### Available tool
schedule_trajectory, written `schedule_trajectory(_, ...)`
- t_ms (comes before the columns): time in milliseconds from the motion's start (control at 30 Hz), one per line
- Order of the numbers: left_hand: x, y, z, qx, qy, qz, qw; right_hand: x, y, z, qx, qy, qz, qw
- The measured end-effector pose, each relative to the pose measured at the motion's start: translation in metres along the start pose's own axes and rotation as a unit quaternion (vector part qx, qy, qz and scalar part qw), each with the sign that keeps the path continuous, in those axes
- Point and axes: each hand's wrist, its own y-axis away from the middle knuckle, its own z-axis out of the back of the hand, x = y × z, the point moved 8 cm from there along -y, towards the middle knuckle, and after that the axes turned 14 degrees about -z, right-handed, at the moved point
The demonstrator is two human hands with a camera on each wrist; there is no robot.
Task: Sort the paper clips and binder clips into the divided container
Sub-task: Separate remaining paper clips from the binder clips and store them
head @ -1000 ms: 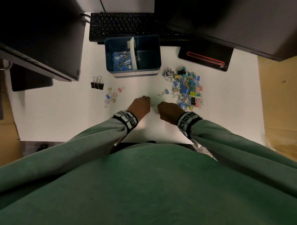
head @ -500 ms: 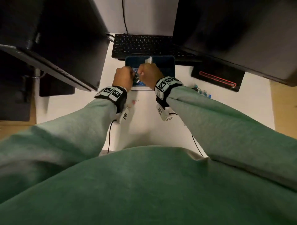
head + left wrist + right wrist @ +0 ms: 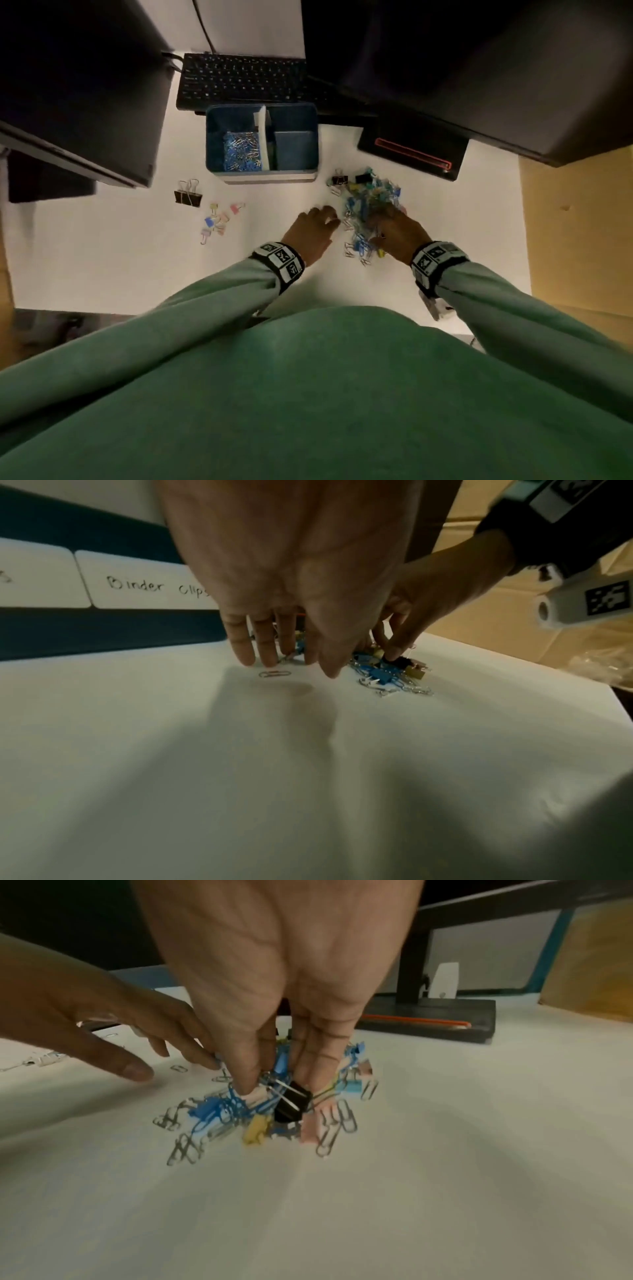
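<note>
Both hands have left the divided container (image 3: 219, 137) for the mixed clip pile (image 3: 371, 205) right of it: left hand (image 3: 313, 233) spread at its edge, right hand (image 3: 399, 233) pinching clips inside it.

Both green-sleeved arms reach forward to the clip pile (image 3: 371, 212): the left hand (image 3: 313, 233) hovers at its left edge with straight fingers, while the right hand (image 3: 397, 231) digs fingertips into it.

1 divided container (image 3: 262, 175), 2 compartments, 2 hands, 1 keyboard (image 3: 239, 78), 1 mixed clip pile (image 3: 368, 205).
</note>
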Motion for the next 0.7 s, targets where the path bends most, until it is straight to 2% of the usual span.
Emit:
schedule_trajectory(100,0.007,0.006,0.005,-0.050,-0.027,0.013,0.998,-0.008,-0.001,0.002,-0.025,-0.023,0.029,0.999)
schedule_trajectory(233,0.011,0.007,0.014,-0.105,-0.052,0.048,0.992,-0.028,-0.001,0.008,-0.027,-0.016,0.022,0.999)
schedule_trajectory(333,-0.006,-0.020,0.020,-0.120,-0.026,0.054,0.991,-0.015,0.010,0.013,-0.061,0.001,0.084,0.995)
schedule_trajectory(433,-0.011,-0.045,0.020,-0.115,0.009,0.107,0.988,0.011,0.017,0.000,-0.047,0.021,0.157,0.986)
schedule_trajectory(567,-0.003,-0.052,0.020,-0.106,0.007,0.144,0.984,0.018,0.007,-0.007,-0.031,0.003,0.131,0.991)
schedule_trajectory(700,0.021,-0.031,0.018,-0.131,0.022,0.181,0.975,0.000,0.000,-0.006,-0.027,-0.040,0.118,0.992)
